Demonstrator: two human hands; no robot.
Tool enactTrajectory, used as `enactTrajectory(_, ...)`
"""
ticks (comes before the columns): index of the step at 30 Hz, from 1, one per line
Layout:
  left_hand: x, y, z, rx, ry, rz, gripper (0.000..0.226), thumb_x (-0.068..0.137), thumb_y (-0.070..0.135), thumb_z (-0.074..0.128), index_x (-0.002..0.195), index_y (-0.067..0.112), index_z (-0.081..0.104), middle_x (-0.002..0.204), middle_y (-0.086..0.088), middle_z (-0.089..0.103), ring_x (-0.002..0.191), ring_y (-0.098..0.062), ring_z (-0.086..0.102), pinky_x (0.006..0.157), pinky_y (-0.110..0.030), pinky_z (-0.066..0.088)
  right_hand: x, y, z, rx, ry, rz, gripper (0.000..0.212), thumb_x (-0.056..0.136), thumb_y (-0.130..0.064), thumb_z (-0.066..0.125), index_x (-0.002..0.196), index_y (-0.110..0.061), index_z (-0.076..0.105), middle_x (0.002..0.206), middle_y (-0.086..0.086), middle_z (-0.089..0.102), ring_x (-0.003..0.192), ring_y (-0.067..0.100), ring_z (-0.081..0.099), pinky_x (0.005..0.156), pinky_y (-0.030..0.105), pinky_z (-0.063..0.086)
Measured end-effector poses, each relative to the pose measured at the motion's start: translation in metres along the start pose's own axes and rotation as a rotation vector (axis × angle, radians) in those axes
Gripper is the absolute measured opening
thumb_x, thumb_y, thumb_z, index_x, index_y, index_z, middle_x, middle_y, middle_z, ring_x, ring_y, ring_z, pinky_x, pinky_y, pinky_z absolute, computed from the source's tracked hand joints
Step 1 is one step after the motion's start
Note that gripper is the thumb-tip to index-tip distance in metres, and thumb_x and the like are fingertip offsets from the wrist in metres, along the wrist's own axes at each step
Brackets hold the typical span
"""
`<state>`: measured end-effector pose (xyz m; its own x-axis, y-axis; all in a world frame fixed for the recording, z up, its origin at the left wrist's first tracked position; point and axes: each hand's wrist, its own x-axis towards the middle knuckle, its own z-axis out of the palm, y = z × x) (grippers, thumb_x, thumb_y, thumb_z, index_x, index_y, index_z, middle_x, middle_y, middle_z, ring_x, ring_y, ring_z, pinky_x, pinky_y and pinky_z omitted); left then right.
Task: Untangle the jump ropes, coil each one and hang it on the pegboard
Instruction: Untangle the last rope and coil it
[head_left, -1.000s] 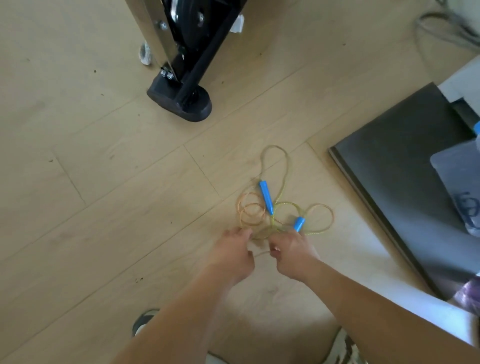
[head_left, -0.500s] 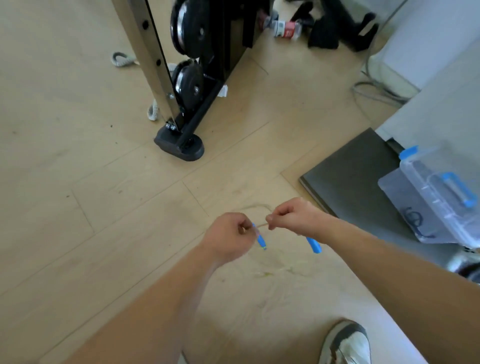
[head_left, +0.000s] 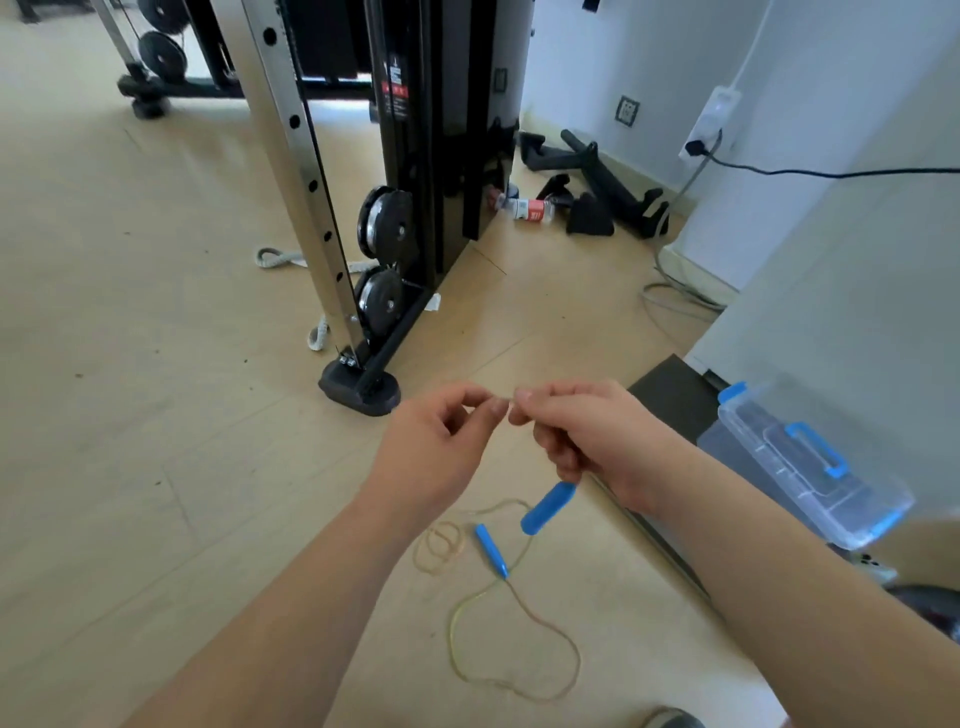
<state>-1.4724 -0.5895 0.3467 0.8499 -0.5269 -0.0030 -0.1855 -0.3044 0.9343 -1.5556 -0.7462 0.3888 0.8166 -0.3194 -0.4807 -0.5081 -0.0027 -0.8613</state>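
Fingers (head_left: 491, 410) of left hand (head_left: 436, 457) and right hand (head_left: 592, 434), tips nearly touching, pinch the jump rope (head_left: 451, 631) aloft.

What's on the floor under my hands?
A thin yellowish jump rope lies looped there with one blue plastic handle; a second blue handle hangs below the right hand. Forearms hide the rest.

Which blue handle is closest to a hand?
The upper blue handle, dangling just below the right hand. The other blue handle lies lower, beside the jump rope loops.
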Motion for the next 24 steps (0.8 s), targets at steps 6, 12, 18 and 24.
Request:
enactTrajectory(6,-0.013,-0.002,-0.007,0.086,-0.128,0.094,0.015,0.098,0.036,0.066,0.087,0.03,0.074,0.055,0.001,0.046,0.052,-0.008,0.039,0.051,-0.021,0.035,-0.021,0.004,-0.003,0.114,-0.066,0.152,0.026,0.103,-0.031,0.057,0.086,-0.011,0.062,0.061,0.002,0.04,0.053,0.015,0.028,0.054,0.031,0.022)
enactTrajectory(12,-0.015,-0.003,0.009,0.272,-0.213,0.098,0.026,0.102,0.027,0.052,0.079,0.032,0.062,0.059,0.001,0.057,0.053,-0.013,0.049,0.059,-0.037,0.048,-0.002,-0.016,0.013,0.602,0.054,0.111,0.029,0.108,-0.022,0.047,0.088,-0.006,0.059,0.088,0.016,0.077,0.07,0.024,0.074,0.059,0.031,0.059)
enactTrajectory(18,-0.01,0.003,0.013,0.545,-0.368,0.12,0.028,0.099,0.039,0.053,0.078,0.024,0.062,0.062,0.004,0.057,0.06,-0.012,0.051,0.057,-0.033,0.046,0.024,0.001,0.001,0.586,0.278,0.012,0.028,0.105,-0.021,0.056,0.108,0.005,0.066,0.101,0.018,0.079,0.094,0.028,0.078,0.094,0.044,0.059)
enactTrajectory(24,-0.007,0.035,-0.009,0.133,-0.405,0.105,0.019,0.093,0.027,0.072,0.077,0.019,0.068,0.061,-0.001,0.061,0.054,-0.013,0.054,0.053,-0.031,0.046,0.018,0.008,-0.011,0.112,0.291,-0.19,0.016,0.092,-0.031,0.075,0.096,-0.017,0.081,0.098,-0.001,0.081,0.105,0.019,0.075,0.105,0.047,0.053)
